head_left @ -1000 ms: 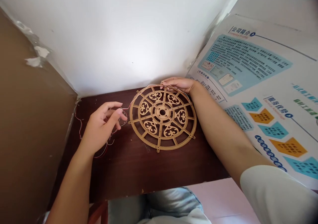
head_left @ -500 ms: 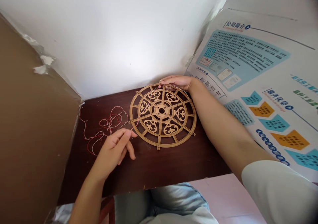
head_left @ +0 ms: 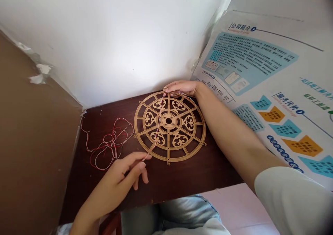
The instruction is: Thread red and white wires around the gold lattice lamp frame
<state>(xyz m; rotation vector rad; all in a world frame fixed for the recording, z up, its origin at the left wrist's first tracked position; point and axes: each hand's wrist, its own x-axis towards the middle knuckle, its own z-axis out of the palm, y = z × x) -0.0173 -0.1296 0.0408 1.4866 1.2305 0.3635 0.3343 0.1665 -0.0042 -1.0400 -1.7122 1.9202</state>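
A round wooden lattice wheel (head_left: 169, 151) with spokes and scroll cut-outs lies flat on the dark table. Thin red and white wire (head_left: 156, 132) runs slantwise over the wheel between my two hands. Pinched between thumb and forefinger, the wire's near stretch is in my left hand (head_left: 130, 172), just off the wheel's near-left edge. My right hand (head_left: 179, 86) grips the wheel's far rim, with the wire passing under its fingers and along the rim to the right. Its fingertips are partly hidden. Loose loops of the same wire (head_left: 108, 146) lie left of the wheel.
The dark red-brown table (head_left: 182, 179) meets a white wall (head_left: 125, 37) at the back. A brown board (head_left: 31, 141) stands along the left side, and a printed poster (head_left: 255, 54) covers the right side. My legs (head_left: 187, 212) are below the table's front edge.
My left hand has moved nearer and slightly right, drawing the wire into a longer, steeper line over the wheel. My right hand stays at the far rim.
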